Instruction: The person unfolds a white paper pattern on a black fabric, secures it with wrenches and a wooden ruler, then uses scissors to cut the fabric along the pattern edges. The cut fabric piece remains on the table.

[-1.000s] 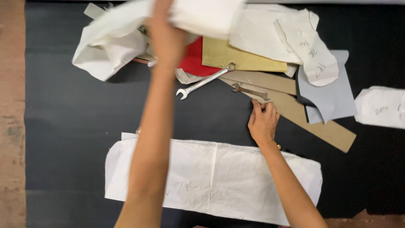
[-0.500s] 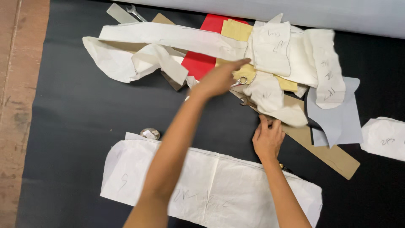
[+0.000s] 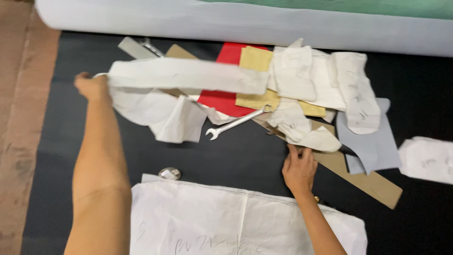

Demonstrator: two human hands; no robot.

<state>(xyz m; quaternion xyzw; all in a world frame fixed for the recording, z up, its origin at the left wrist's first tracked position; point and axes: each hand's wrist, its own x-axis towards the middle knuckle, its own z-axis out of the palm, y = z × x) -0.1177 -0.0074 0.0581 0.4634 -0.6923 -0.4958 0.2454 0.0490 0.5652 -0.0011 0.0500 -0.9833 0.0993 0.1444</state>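
My left hand [image 3: 93, 87] is closed on the end of a long white paper pattern strip [image 3: 188, 75], held over the pile at the upper left. My right hand [image 3: 298, 166] rests on the black table [image 3: 71, 156], fingers spread, touching the edge of a long brown cardboard pattern piece [image 3: 363, 182]. Between my hands lies a silver spanner [image 3: 234, 123]. The pile holds white paper pieces [image 3: 302, 75], a red sheet [image 3: 222, 99] and yellowish card pieces [image 3: 255, 59]. A large white paper sheet [image 3: 236, 222] lies in front of me.
A thick white fabric roll [image 3: 236, 23] lies across the far edge of the table. A small round metal weight [image 3: 169, 173] sits by the big sheet's corner. A grey pattern piece [image 3: 373, 141] and another white piece [image 3: 427, 160] lie at the right. Brown floor [image 3: 19, 118] runs along the left.
My left hand swung from the middle of the pile out to the left, pulling the long white strip with it. The right hand stayed by the cardboard piece. The view tilted up.
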